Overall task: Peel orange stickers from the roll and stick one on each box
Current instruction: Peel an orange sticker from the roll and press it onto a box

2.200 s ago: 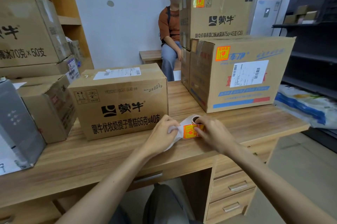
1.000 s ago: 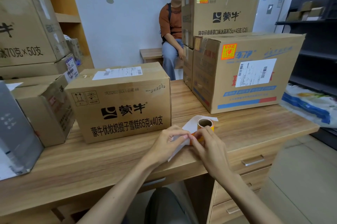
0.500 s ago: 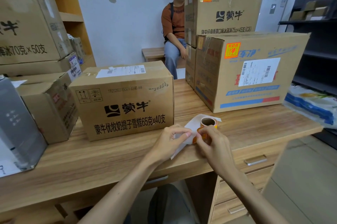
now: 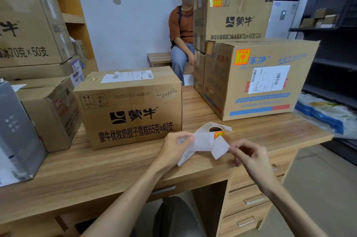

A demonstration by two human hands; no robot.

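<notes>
A: How are the hands occupied?

B: The white backing strip (image 4: 202,141) is pinched between the thumb and curled fingers of the left hand (image 4: 173,149), evidently so that the liner is kept taut. A white square flap (image 4: 220,149) is nipped by one corner at the curled fingertips of the right hand (image 4: 249,156). It is judged to be a sticker seen from its back, drawn sideways off the liner.

A: And the roll?

B: The roll (image 4: 215,130) is stood on end on the desk (image 4: 96,163), just beyond the hands, with an orange sticker (image 4: 218,134) showing on its side. It is probably set down there so that both hands are free for peeling.

A: Which boxes are done?

B: An orange mark is seen in an upper corner of the large box on the right (image 4: 258,86) and of the box stacked behind it (image 4: 231,16). None is seen on the front box (image 4: 131,117), which is placed near the left hand, within easy reach. It is judged to be next.

A: What could go wrong?

B: A thin sticker may curl onto itself or the fingers, which is probably why only the corner is held.
</notes>
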